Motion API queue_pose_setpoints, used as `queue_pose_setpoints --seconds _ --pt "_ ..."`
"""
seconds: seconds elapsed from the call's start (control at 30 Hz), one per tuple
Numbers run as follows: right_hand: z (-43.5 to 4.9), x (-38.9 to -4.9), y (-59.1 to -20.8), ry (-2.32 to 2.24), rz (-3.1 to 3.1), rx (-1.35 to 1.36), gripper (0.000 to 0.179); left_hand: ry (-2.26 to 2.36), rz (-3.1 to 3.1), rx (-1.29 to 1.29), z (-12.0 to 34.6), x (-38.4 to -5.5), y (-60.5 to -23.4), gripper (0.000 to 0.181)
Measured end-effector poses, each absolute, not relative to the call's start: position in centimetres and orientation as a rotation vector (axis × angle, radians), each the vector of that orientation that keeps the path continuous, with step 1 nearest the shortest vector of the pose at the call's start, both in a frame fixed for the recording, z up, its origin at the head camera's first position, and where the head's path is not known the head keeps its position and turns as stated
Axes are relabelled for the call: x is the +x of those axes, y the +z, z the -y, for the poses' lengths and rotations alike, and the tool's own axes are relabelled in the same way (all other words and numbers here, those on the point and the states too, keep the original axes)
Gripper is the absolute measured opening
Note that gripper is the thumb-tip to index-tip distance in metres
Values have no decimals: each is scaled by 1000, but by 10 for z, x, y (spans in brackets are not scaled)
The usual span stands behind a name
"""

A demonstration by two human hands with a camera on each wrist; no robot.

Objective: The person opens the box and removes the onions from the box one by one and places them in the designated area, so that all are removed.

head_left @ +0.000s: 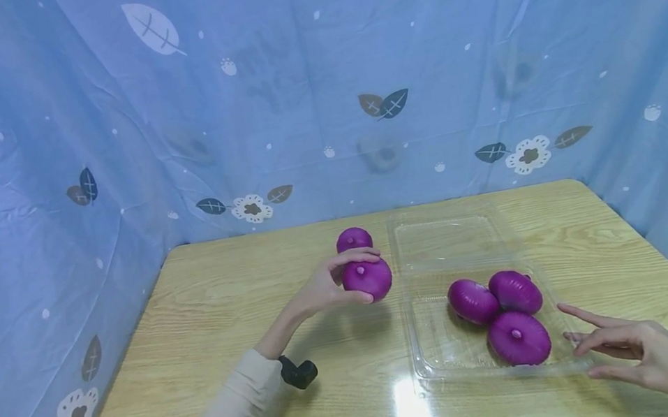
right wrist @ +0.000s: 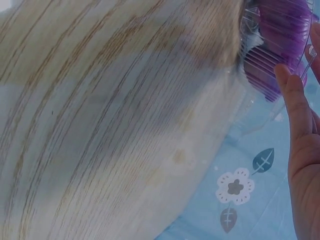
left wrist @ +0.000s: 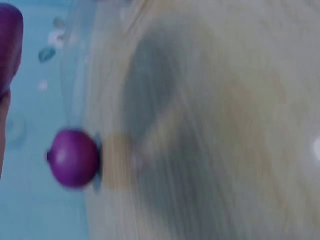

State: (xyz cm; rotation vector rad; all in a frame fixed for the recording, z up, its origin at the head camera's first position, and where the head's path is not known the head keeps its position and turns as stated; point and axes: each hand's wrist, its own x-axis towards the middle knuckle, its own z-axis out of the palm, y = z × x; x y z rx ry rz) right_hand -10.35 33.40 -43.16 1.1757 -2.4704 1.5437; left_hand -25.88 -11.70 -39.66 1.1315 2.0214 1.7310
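I hold a purple onion (head_left: 368, 281) in my left hand (head_left: 327, 290), gripped between fingers and thumb, just left of the clear container (head_left: 445, 357) and raised over the table (head_left: 224, 286), where a shadow falls. Just behind it sits a 2nd onion (head_left: 353, 237), its lower part hidden by my fingers in the head view; my left wrist view shows it whole, though blurred.

The container's left wall stands between the onion I hold and the 3 onions inside: a left onion (head_left: 473, 301), a far right onion (head_left: 516, 292) and a near onion (head_left: 519, 338), bunched toward the right side. The clear lid (head_left: 446, 239) is folded open toward the curtain (head_left: 290, 66).

My right hand (head_left: 633, 344) is spread, fingers loosely extended, holding nothing, with fingertips at the container's right wall; I cannot tell how firmly they touch.

Beside my left sleeve (head_left: 228, 413) shows a small black piece (head_left: 299, 373). A bright glare (head_left: 414, 413) lies on the wood before the container. The blue curtain, printed with leaves and flowers, rises behind the table and along both sides.
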Motion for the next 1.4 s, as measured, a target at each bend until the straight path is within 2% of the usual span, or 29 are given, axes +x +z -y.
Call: queue_pose_setpoints --seconds 0.37,0.57,0.73,0.93,1.2,1.4 --pt "-334 -108 -431 1505 2486 1161 39 1834 -2056 907 184 -295 -389 58" --pt "-333 -108 -434 1577 2441 1223 40 1851 -2170 741 206 -314 -402 60" --pt "-331 -109 -435 1596 2421 1252 41 1839 -2261 616 212 -332 -414 60" --pt "-331 -110 -434 1607 2416 1268 41 1849 -2269 591 215 -350 -420 61" --pt "-331 -112 -434 1628 2414 1274 41 1734 -2297 541 220 -359 -431 68" --pt "-336 -104 -434 1598 2513 1164 38 1663 -2282 568 210 -363 -437 69"
